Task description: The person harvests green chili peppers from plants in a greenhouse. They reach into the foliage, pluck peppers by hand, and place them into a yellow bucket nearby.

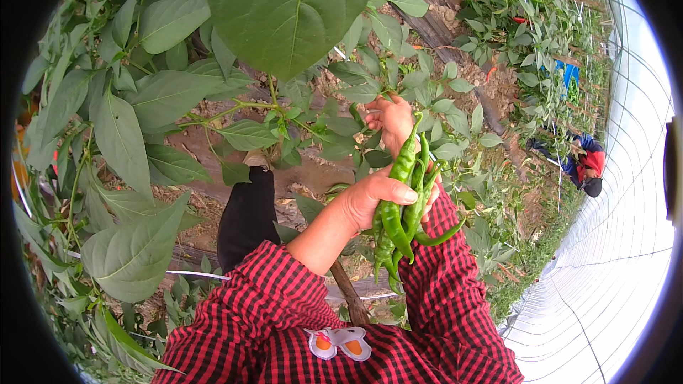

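Observation:
Before my chest, my left hand (381,194) grips a bunch of several long green chili peppers (403,208), their curved tips hanging below the fist. Just beyond it, my right hand (392,120) reaches in among the leaves of a pepper plant (416,82), fingers bent; the leaves and the left hand's peppers partly cover it, and whether its fingers hold a stem or a pepper is not plain. Big green leaves (293,10) hang close to the camera at the top and left.
A wooden stake (349,296) slants up near my waist, by a white cord (197,274). Dark mulch film (427,21) lies along the soil. At right are a blue crate (568,79) holding green peppers, a person in red (591,162) among the plants, and the greenhouse's film wall (613,256).

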Demonstrator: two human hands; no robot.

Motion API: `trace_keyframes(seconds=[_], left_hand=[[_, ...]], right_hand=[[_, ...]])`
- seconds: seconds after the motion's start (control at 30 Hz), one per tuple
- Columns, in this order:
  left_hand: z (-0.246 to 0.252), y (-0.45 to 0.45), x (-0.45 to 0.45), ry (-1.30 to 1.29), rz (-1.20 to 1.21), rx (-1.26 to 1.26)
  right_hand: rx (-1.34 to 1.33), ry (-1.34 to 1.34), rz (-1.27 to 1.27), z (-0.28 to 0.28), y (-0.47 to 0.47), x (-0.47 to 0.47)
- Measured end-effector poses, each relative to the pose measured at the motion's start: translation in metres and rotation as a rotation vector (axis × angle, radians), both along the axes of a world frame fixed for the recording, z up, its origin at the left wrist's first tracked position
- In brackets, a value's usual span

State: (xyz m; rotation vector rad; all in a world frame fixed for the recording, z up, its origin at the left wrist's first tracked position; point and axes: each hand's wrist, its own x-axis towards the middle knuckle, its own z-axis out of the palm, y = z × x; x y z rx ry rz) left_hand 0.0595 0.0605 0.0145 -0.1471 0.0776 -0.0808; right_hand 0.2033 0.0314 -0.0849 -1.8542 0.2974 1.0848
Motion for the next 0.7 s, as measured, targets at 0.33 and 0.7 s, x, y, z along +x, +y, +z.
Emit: trace_keyframes(seconds=[0.33, 0.7], left_hand=[[-0.001, 0.000, -0.002, -0.003, -0.040, -0.044], [-0.001, -0.002, -0.002, -0.134, -0.021, -0.164]], right_hand=[[0.127, -0.244, -0.023, 0.056, 0.003, 0.027], [0.964, 0.129, -0.540, 0.109, 0.016, 0.024]])
